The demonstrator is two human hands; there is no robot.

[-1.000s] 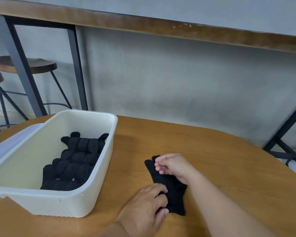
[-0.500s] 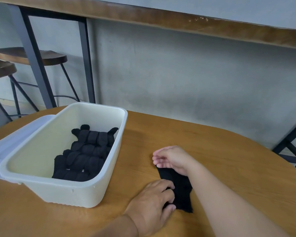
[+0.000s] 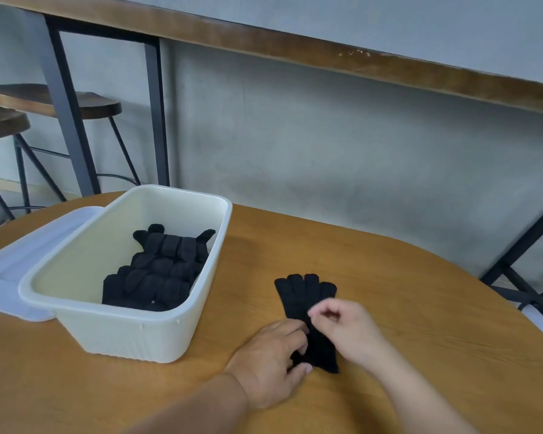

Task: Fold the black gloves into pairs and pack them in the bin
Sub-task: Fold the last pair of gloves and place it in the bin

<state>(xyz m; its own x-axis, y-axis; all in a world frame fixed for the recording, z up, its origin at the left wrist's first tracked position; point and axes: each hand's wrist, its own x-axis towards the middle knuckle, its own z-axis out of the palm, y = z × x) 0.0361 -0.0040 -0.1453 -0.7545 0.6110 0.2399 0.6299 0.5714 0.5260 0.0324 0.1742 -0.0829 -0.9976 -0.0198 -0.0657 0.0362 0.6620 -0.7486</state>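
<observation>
- Two wooden stools (image 3: 76, 103) stood at the far left behind the table, on thin dark metal legs, beside the dark steel legs of a high wooden counter (image 3: 295, 48) that ran along the grey wall.
- A pale lid (image 3: 22, 270) lay flat on the wooden table (image 3: 420, 308), partly tucked under the left end of the bin.
- The cream plastic bin (image 3: 132, 333) sat on the left half of the table, open at the top.
- Inside it, folded black gloves (image 3: 160, 270) lay stacked against the right wall, two fingertips or thumbs poking up at the far end of the stack.
- Just right of the bin, well clear of its wall, a black glove (image 3: 298, 296) lay flat on the table, its fingers pointing away from the person.
- It may have been two gloves laid one on the other; the dark cloth did not let me tell.
- The left hand (image 3: 273, 361) rested on the table at the glove's near left edge, its fingers curled and pinching the cuff end.
- The right hand (image 3: 345, 330) was over the middle of the glove, motion-blurred, its thumb and forefinger curled close together; whether they pinched the cloth I could not tell.
- At the far right, dark crossed metal legs (image 3: 521, 264) stood beyond the table edge.
</observation>
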